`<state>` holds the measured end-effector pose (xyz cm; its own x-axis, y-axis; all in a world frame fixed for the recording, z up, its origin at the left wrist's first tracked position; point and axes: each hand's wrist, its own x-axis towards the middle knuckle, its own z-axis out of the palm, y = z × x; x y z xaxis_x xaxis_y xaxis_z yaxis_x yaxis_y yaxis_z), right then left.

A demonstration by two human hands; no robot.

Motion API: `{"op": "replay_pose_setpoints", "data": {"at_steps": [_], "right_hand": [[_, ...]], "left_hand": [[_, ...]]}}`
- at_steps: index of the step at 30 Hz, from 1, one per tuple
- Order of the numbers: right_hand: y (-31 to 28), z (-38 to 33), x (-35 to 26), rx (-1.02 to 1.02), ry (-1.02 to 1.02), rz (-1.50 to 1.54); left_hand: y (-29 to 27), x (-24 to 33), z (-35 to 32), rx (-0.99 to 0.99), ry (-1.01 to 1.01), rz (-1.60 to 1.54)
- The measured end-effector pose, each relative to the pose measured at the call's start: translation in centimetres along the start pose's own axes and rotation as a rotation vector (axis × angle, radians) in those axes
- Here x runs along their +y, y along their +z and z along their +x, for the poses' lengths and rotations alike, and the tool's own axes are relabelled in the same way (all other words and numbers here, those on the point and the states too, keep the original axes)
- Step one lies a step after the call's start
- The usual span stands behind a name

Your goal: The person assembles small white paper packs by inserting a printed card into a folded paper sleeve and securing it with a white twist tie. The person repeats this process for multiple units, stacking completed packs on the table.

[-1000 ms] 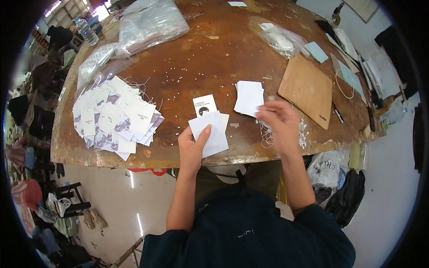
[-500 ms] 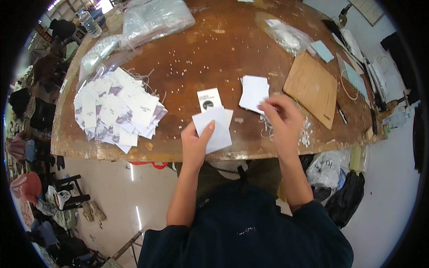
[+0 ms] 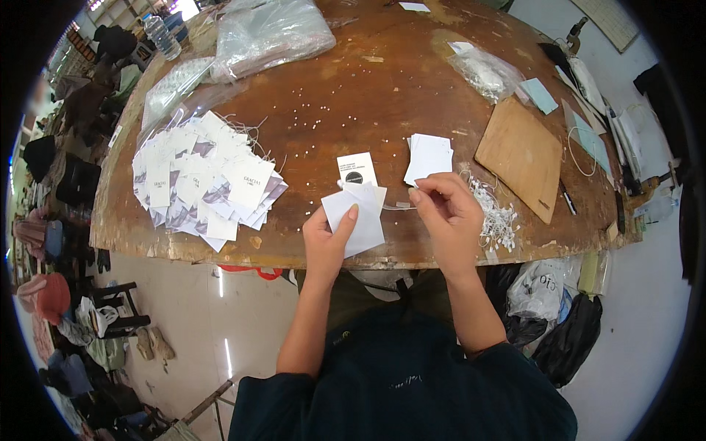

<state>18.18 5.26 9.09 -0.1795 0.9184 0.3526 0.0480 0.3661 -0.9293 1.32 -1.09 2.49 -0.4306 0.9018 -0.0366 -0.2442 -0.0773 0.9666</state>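
Observation:
My left hand [image 3: 326, 237] pinches white paper tags [image 3: 360, 228] between thumb and fingers, just above the table's near edge. Just beyond them shows a printed tag with a black circle [image 3: 355, 167], partly covered by the held ones. My right hand [image 3: 448, 219] has thumb and forefinger pressed together on a thin white tag string [image 3: 399, 206], which stretches left towards the held tags. Whether the string passes through a tag cannot be seen. A stack of blank white tags [image 3: 429, 156] lies beyond my right hand, and a tangle of white strings [image 3: 498, 220] lies to its right.
A heap of tags [image 3: 206, 180] covers the table's left side, with clear plastic bags [image 3: 272, 37] behind. On the right lie a wooden board [image 3: 518, 158], a pen [image 3: 568, 197] and a bag of white material [image 3: 485, 72]. Small white bits [image 3: 316, 117] dot the tabletop [image 3: 397, 95].
My right hand has moved slightly down and left, and a white string now shows stretched between it and the tags. My left hand still holds the tags. The whole view has shifted a little.

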Motion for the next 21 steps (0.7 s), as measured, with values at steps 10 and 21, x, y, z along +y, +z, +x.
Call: {"op": "replay_pose_setpoints", "data": {"at_steps": [10,21], "right_hand": [[-0.5,0.1,-2.3,0.329,0.029,0.175],[3.0,-0.5,0.2,-0.120,-0.135,-0.179]], "left_hand": [[-0.6,0.4,0.0,0.020,0.044,0.019],[0.4,0.9,-0.4,-0.013,0.128,0.084]]}}
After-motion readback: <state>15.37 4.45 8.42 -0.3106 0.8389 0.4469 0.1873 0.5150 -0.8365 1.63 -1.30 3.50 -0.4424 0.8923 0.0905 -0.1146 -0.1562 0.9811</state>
